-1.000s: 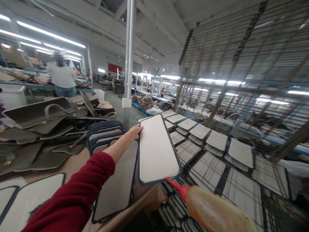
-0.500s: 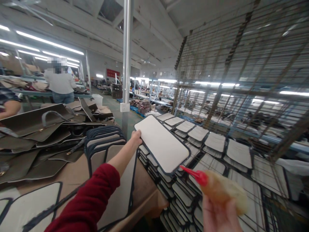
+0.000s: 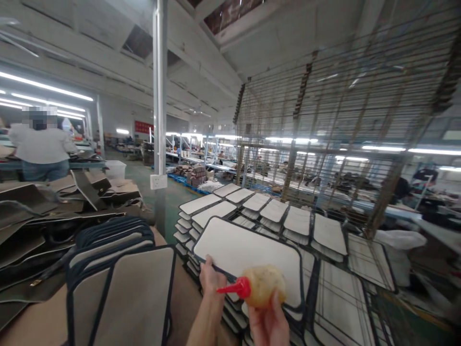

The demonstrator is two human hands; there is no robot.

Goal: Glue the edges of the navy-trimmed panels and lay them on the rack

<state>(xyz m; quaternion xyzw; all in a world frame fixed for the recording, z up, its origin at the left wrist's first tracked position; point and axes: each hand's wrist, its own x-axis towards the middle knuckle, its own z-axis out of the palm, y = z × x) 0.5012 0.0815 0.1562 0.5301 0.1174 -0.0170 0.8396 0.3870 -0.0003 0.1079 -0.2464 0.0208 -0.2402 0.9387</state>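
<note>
My left hand grips the lower left edge of a cream panel with a dark rounded border, thumb on its face. In my right hand is a yellowish squeeze bottle with a red nozzle. Its tip points left, close to my left wrist, and the bottle covers part of the panel. The panel is tilted over rack layers of similar panels. Left of my hands stands a row of dark-edged panels on brown board.
A wire rack frame rises on the right, above the layered panels. Dark bag pieces are heaped on the left. A white post with a socket stands ahead. A person in a white top works at the far left.
My view has turned to the right. The panel has swung to a flatter angle over the rack. The bottle has moved left, in front of the panel, its nozzle near my left hand.
</note>
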